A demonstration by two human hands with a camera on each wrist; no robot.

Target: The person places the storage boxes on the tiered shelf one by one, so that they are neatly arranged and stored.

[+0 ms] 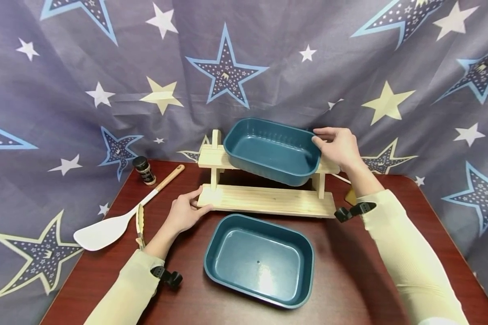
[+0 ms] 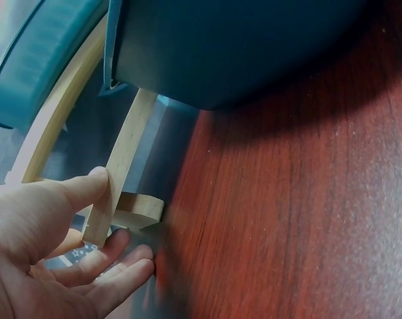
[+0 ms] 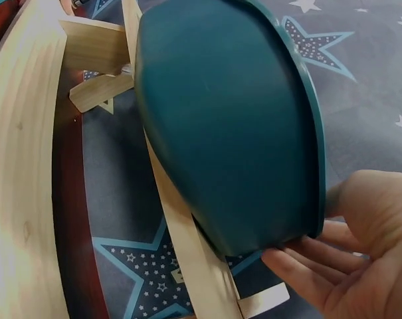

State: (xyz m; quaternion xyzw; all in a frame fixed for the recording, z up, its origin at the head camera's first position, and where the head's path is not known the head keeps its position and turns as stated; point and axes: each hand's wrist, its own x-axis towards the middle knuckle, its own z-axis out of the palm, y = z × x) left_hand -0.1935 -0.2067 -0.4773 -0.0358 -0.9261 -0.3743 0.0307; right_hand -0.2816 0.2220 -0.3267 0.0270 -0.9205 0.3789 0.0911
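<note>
A two-tier wooden rack (image 1: 268, 198) stands at the back of the table. On its upper shelf sits a blue rectangular bin (image 1: 274, 151), lying askew with its front right corner jutting past the shelf edge. My right hand (image 1: 338, 146) holds that bin by its right end; in the right wrist view its fingers (image 3: 303, 266) are against the outer wall and the thumb is mostly hidden. With thumb above and fingers below, my left hand (image 1: 187, 210) pinches the left end of the lower shelf (image 2: 114, 179). A second blue bin (image 1: 260, 262) rests on the table in front of the rack.
To the left lie a white spatula (image 1: 105, 232) with a wooden handle and a pair of tongs (image 1: 140, 221), partly behind the left forearm. A dark-capped jar (image 1: 144, 170) stands at the back left. Behind the table (image 1: 341, 289) hangs a star-patterned curtain (image 1: 268, 27).
</note>
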